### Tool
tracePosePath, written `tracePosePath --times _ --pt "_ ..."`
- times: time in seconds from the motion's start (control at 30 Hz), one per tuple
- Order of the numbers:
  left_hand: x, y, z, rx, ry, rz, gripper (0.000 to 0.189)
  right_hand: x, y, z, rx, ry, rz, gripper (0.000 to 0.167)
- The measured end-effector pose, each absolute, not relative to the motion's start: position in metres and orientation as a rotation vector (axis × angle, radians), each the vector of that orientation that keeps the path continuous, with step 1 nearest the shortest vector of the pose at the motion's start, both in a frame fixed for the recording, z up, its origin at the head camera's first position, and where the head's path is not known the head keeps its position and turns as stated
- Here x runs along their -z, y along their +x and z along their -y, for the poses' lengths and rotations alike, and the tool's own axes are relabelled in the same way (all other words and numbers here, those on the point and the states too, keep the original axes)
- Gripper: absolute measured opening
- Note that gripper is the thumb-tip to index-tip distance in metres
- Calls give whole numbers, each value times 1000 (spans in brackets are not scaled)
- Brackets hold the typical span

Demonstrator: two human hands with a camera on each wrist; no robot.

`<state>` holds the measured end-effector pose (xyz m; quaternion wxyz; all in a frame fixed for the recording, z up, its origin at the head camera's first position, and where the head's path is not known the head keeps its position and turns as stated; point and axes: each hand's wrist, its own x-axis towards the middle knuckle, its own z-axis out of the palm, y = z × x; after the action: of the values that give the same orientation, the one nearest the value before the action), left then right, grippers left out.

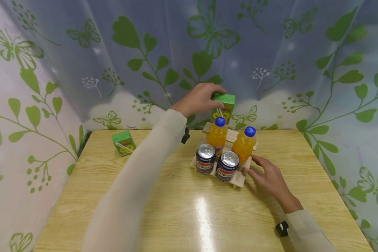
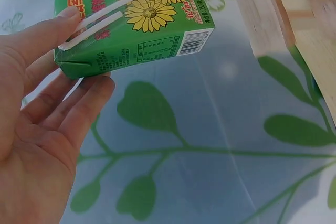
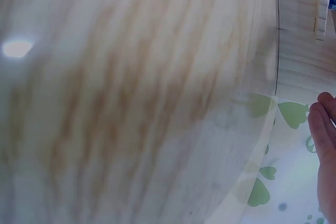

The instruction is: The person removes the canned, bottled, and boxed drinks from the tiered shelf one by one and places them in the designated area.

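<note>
Table (image 1: 163, 210) wood-grained, glossy, under rack (image 1: 238, 180); leaf-print curtain (image 1: 170, 38) behind

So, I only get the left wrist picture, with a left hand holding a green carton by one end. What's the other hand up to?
Observer: The head view shows the right hand holding the right side of the wooden stand.

Operator: Oh! Are there any cans on that stand?

Observer: Yes, two dark cans stand on the part nearest the person.

Operator: And is the held carton the only one?

Observer: No, a second green carton is on the table, apart from the stand and off to its left in the head view.
</note>
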<state>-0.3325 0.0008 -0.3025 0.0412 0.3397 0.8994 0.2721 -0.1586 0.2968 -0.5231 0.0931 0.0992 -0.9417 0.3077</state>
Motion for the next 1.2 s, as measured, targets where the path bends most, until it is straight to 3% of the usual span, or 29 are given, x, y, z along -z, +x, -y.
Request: tracePosePath --times 1.2 --pt "351 -335 136 -902 720 -2787 55 522 -158 -296 -917 256 2846 64"
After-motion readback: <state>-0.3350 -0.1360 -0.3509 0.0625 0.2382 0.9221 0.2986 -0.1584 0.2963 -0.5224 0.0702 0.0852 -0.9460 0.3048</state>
